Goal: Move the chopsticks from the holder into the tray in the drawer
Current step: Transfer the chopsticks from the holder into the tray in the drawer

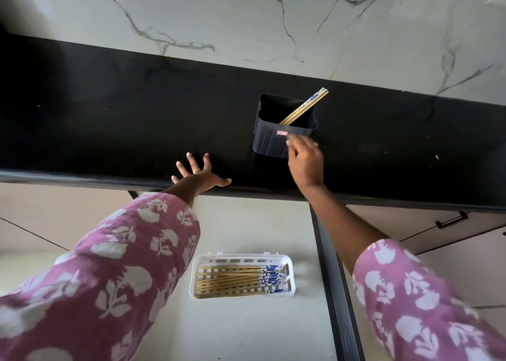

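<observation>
Left hand (201, 173), fingers spread, sits flat on the surface (109, 114), probably bracing, while the right hand (305, 159), fingers too blurry to call, goes for the last chopsticks (304, 108) in the holder (269, 144).

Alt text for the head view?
Right hand reaches for a black holder with a few chopsticks on a black counter; left hand lies spread on the counter edge. Below, a white tray in the drawer holds more chopsticks.

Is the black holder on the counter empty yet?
Not empty: the holder has a few chopsticks leaning in its far right corner.
</observation>
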